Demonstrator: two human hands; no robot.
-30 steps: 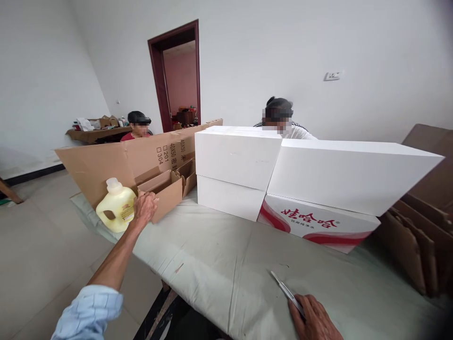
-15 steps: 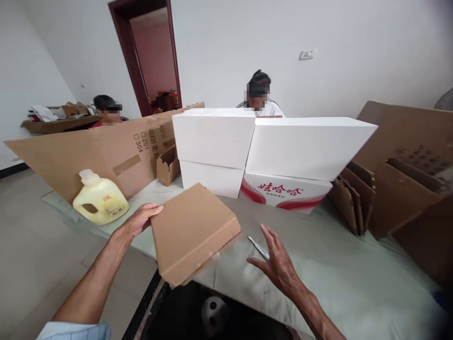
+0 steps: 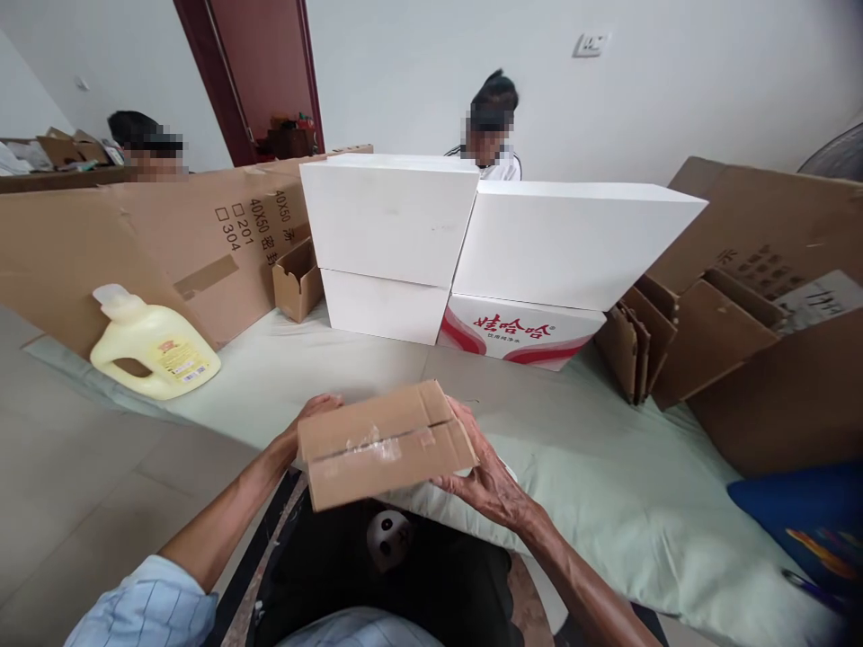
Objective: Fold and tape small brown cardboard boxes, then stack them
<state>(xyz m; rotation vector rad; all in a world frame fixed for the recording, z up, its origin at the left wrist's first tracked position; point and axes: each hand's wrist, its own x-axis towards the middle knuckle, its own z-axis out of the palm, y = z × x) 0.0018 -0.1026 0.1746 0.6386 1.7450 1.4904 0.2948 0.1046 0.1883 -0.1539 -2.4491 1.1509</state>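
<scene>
A flat brown cardboard box (image 3: 391, 431) is raised over the near edge of the cloth-covered table, tilted with a flap seam and a strip of shiny clear tape facing me. My left hand (image 3: 315, 418) grips its left end, the fingers partly hidden behind the cardboard. At the right end my right hand (image 3: 491, 481) is closed around the corner, thumb below and fingers along the side. The slim metal tool seen on the cloth earlier is mostly or wholly hidden by my right hand.
Stacked white boxes (image 3: 391, 225) stand mid-table. At left are a yellow detergent jug (image 3: 165, 355), a small open carton (image 3: 297, 283) and a big cardboard sheet (image 3: 195, 243). Folded cardboard (image 3: 715, 332) leans at right, near a blue item (image 3: 796, 512). Two people sit beyond.
The box has come nearer and turned, so its taped seam now faces me. My right hand, open and apart from it before, has taken hold of its right end. The view has tipped downward.
</scene>
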